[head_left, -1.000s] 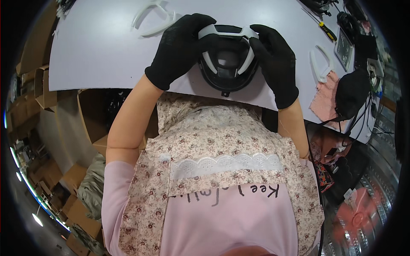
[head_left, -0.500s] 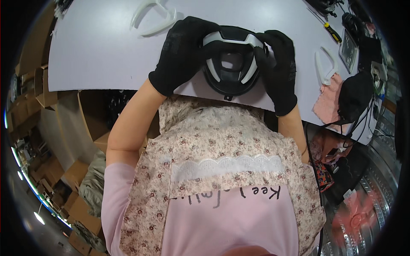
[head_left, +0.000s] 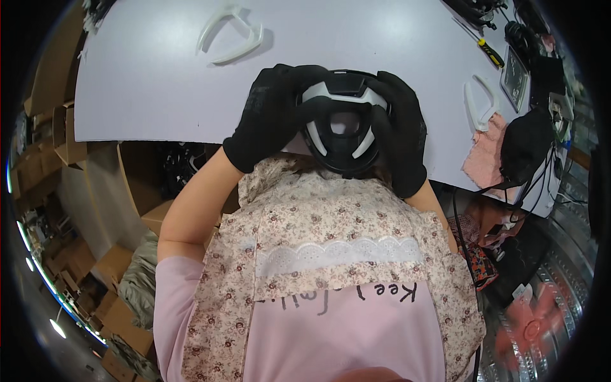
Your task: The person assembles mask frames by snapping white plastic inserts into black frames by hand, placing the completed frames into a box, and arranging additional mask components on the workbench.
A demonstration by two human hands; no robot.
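Moved: black shell [head_left: 344, 145] with white trim [head_left: 347, 99], nearer apron [head_left: 318, 210] | at worktop [head_left: 146, 95] near edge | left hand [head_left: 280, 111], right hand [head_left: 402, 130] clasping its sides | step: seemingly handling trim; calls for even grip

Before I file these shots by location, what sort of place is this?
Probably a workshop or assembly area: a yellow-handled screwdriver lies on the worktable, and cardboard boxes stand to the left.

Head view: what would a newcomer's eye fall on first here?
Probably the black-and-white oval piece, held between the black-gloved left hand and right hand at the table's near edge. Below it, the floral apron fills the middle. On the table, a curved white frame lies farther off to the left, and a yellow-and-black screwdriver at far right.
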